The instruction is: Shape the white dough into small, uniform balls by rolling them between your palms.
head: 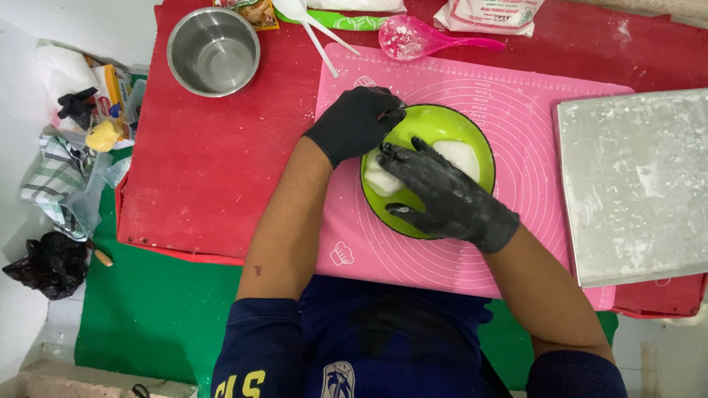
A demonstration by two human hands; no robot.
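Two black-gloved hands at your green bowl point(481, 140), centred on the pink mat point(516, 103): left hand point(358, 121) clasps its rim, right hand point(442, 195) spreads open on white dough point(461, 153) inside, still unshaped; floured tray point(638, 184) right of it.

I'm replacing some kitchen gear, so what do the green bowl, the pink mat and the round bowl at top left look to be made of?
Green bowl: probably glossy plastic or melamine, with a smooth shine and dark rim. Pink mat: likely matte, flexible silicone, thin and flat with printed rings. Round bowl: brushed steel, grey with soft reflections.
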